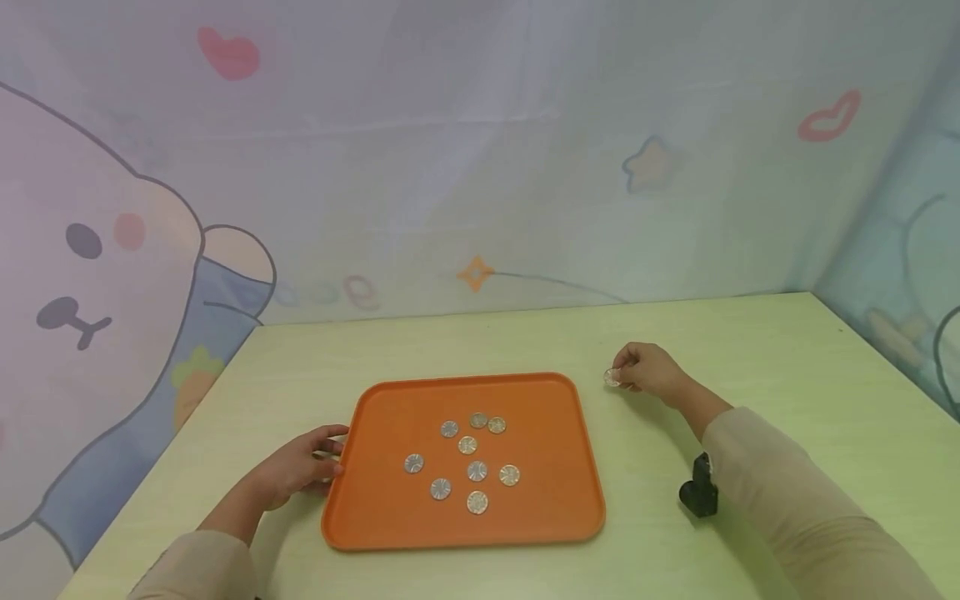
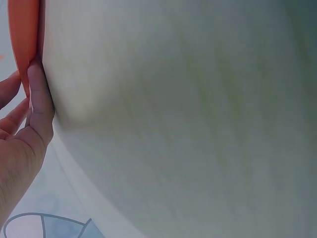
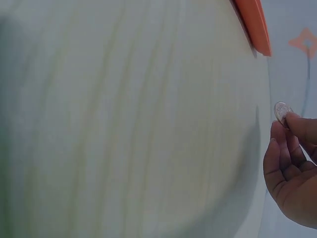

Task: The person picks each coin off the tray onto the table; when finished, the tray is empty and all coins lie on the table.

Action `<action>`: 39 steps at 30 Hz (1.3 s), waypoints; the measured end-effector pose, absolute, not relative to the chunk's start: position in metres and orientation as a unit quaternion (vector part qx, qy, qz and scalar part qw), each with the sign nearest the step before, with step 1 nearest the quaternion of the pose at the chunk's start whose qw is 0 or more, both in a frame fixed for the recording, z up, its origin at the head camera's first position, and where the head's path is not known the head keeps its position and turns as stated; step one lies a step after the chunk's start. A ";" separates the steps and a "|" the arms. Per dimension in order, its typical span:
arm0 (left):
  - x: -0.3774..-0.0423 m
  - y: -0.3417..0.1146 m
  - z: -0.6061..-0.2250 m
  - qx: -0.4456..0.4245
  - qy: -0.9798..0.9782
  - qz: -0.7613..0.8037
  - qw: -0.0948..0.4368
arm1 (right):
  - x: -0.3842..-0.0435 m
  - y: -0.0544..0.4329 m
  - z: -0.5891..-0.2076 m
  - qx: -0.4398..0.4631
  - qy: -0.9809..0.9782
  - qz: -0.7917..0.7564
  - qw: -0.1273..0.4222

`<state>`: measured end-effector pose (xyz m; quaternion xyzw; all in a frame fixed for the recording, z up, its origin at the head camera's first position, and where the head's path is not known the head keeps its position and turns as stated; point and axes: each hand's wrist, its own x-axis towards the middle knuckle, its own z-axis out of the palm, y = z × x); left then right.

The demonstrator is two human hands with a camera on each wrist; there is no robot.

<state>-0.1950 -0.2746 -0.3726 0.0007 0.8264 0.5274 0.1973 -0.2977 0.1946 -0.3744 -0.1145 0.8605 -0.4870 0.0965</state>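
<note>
An orange tray (image 1: pixel 390 521) lies on the table with several round coins (image 1: pixel 477 472) spread over its middle, some silvery and some more golden. My left hand (image 1: pixel 300 468) is at the tray's left edge, its fingers extended and touching the rim. In the left wrist view, fingers (image 2: pixel 40 94) lie against the tray's orange edge (image 2: pixel 24 39). To the right of the tray, my right hand (image 1: pixel 651 371) pinches one coin (image 1: pixel 612 377) between thumb and fingertips. The right wrist view shows that coin (image 3: pixel 282 113) tilted on edge, held above the table.
A small black object (image 1: pixel 699 492) is near the right forearm, partly hidden by the sleeve. The pale yellow-green table (image 1: pixel 525 342) meets a printed cloth backdrop (image 1: pixel 420 167) at its back edge, and another cloth wall (image 1: pixel 911 250) stands along the right.
</note>
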 end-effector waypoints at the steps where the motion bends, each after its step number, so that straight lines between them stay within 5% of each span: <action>1: -0.195 -0.275 -0.372 0.004 0.825 0.530 0.198 | -0.299 0.195 -0.375 -0.116 0.861 -0.485 0.098; 39: -0.198 -0.273 -0.374 0.027 0.821 0.534 0.200 | -0.312 0.199 -0.383 -0.106 0.927 -0.350 0.080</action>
